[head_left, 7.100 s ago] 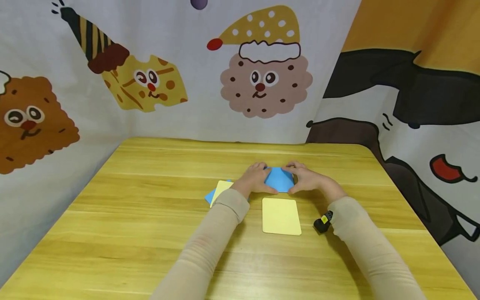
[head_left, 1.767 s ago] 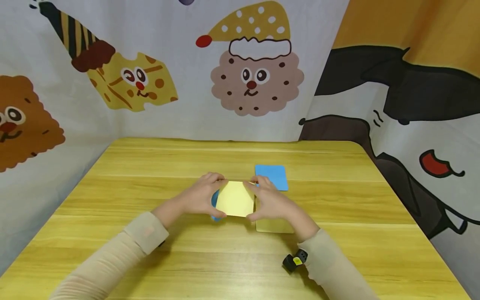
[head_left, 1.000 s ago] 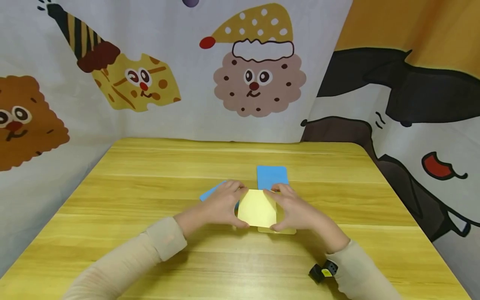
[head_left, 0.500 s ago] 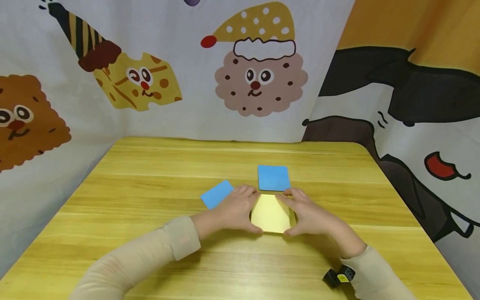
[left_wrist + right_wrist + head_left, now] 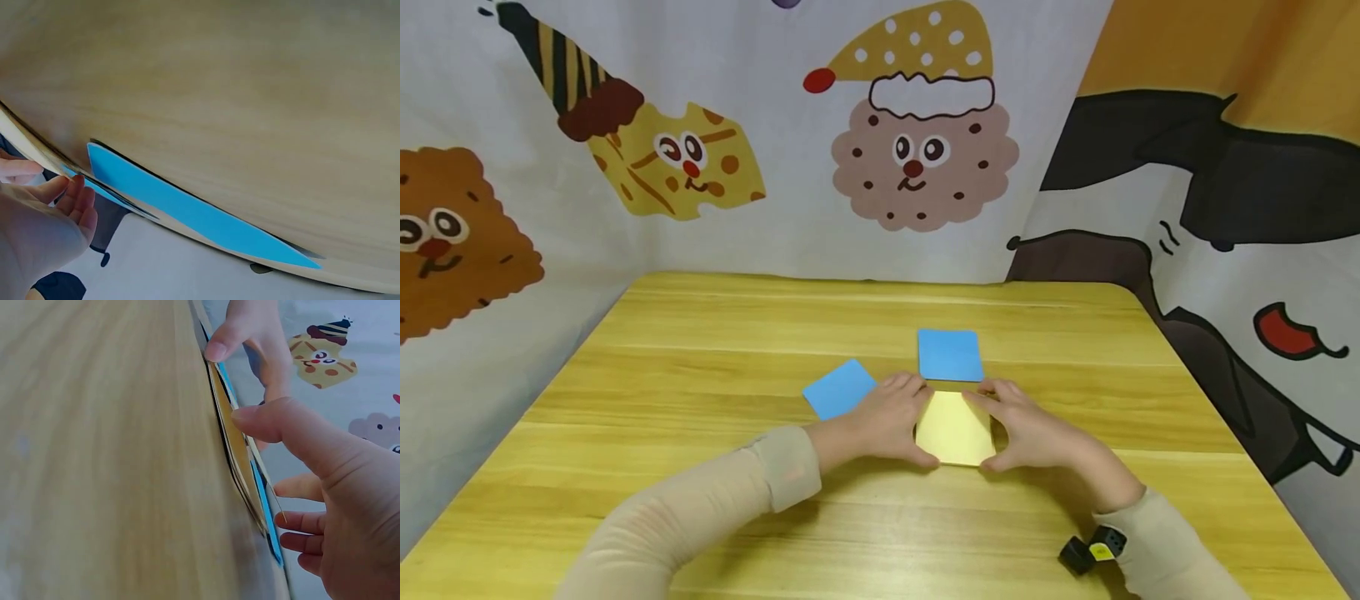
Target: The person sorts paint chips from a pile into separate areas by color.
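Observation:
Over the middle of the table, a yellow square card [image 5: 953, 429] is held by its sides between both hands. My left hand [image 5: 887, 425] grips its left edge, thumb at the near corner and fingers at the far one. At the right edge my right hand [image 5: 1030, 433] grips it the same way. Its middle bows up, as the right wrist view shows, close over a second yellow card that it hides in the head view. Just beyond lies a blue square card [image 5: 950, 356]. Another blue card [image 5: 840, 389] lies turned askew by my left hand, its near corner covered.
The wooden table [image 5: 700, 333] runs back to a printed cartoon curtain [image 5: 797, 242]. A small black device with a yellow mark [image 5: 1090, 552] sits at my right sleeve cuff.
Both hands have carried the yellow card from atop the left blue card rightward, over the other yellow card. The left blue card is now uncovered. Earlier, both hands held the far blue card, since released.

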{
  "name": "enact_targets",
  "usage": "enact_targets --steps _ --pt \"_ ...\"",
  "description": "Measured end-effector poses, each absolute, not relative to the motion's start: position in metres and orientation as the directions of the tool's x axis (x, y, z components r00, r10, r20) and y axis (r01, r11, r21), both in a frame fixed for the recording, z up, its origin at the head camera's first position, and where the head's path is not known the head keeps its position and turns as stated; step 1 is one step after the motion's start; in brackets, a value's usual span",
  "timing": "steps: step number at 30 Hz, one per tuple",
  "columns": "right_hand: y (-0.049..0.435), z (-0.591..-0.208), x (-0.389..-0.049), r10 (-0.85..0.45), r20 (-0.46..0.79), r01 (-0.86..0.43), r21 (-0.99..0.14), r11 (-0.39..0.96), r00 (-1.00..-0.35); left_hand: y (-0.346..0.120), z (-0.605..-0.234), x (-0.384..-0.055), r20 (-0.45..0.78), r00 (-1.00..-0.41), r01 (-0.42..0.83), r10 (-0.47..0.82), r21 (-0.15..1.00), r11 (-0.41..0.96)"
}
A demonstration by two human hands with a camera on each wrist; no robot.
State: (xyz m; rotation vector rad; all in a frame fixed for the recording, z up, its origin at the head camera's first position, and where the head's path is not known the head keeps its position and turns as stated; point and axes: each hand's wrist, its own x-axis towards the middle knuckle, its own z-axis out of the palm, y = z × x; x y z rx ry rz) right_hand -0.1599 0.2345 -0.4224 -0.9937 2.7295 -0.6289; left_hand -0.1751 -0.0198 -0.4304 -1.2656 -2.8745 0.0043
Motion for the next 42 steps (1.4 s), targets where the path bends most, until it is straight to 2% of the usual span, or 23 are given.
enact_targets --steps 22,28,32,42 --pt "0.239 -0.427 -0.163 -0.672 -0.062 -0.565 -0.488 0.666 -0.738 -0.02 -0.432 -0.176 -0.034 -0.658 0.752 0.752 0.025 0.659" --pt "0.239 -0.427 -0.161 -0.663 -0.046 -0.551 -0.513 0.658 -0.747 -0.026 -0.429 -0.178 -0.02 -0.643 0.761 0.766 0.103 0.641" --pt "0.236 -0.426 -0.161 -0.645 0.006 -0.557 -0.511 0.654 -0.764 -0.032 -0.427 -0.18 -0.007 -0.641 0.759 0.767 0.141 0.635" --pt "0.224 -0.418 -0.157 -0.619 0.088 -0.578 -0.48 0.66 -0.78 -0.054 -0.42 -0.181 0.061 -0.702 0.7 0.71 0.239 0.672"
